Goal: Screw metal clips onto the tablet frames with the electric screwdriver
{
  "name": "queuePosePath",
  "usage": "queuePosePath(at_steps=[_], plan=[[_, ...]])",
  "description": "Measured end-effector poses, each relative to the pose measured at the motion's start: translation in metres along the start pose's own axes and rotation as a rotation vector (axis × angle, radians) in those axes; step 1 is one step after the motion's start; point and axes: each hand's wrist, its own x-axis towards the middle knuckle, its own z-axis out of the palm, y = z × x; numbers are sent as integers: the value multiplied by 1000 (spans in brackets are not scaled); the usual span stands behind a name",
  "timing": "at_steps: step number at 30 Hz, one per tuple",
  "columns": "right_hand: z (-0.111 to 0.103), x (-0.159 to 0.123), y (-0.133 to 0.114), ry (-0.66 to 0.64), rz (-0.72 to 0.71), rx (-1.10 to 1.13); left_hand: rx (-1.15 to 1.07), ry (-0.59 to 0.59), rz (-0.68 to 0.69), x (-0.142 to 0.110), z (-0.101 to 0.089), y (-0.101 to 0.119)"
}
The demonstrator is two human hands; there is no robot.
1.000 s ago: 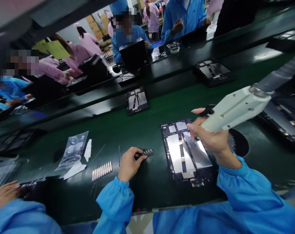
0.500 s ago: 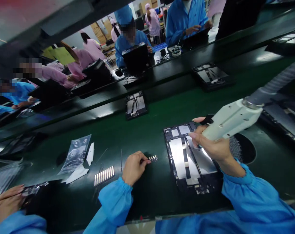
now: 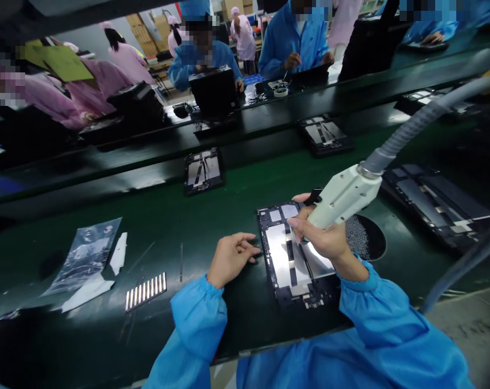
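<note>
A worker's right hand (image 3: pixel 328 237) holds a pale-green handheld tool (image 3: pixel 344 194) over an opened tablet (image 3: pixel 297 265) on a green desk (image 3: pixel 236 208).

The right grip is wrapped around the tool below its grey ribbed hose (image 3: pixel 410 127); the tool's tip is hidden. The left hand (image 3: pixel 230 258) is just beside the tablet's left edge, its grip narrow, though whether it pinches anything cannot be told. A dark round dish (image 3: pixel 376 248) of small pieces sits near the right wrist; a clear plastic bag (image 3: pixel 86 254) lies far left.
</note>
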Motion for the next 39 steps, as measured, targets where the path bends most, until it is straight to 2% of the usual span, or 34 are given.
queuePosePath(at_steps=[1, 3, 8, 15, 19, 23, 26, 34, 39], plan=[[1, 0, 0, -2, 3, 0, -23, 14, -50, 5, 3, 0], [2, -1, 0, -6, 12, -3, -31, 13, -61, 12, 7, 0], [9, 1, 1, -37, 55, 0, -20, -46, 28, 22, 17, -5], [30, 5, 6, -78, 82, 11, 181, 70, 203, 25, 26, -1], [46, 11, 21, -79, 79, -19, 116, 21, 72, 29, 24, 1], [58, 15, 41, -108, 131, -29, 12, -106, -111, 43, 21, -5], [63, 16, 51, -114, 173, -17, -52, -165, -188, 51, 18, -7], [65, 16, 55, -137, 201, -103, -127, -168, -212, 50, 17, 1], [65, 14, 57, -168, 174, -161, -120, -129, -169, 51, 16, -5]])
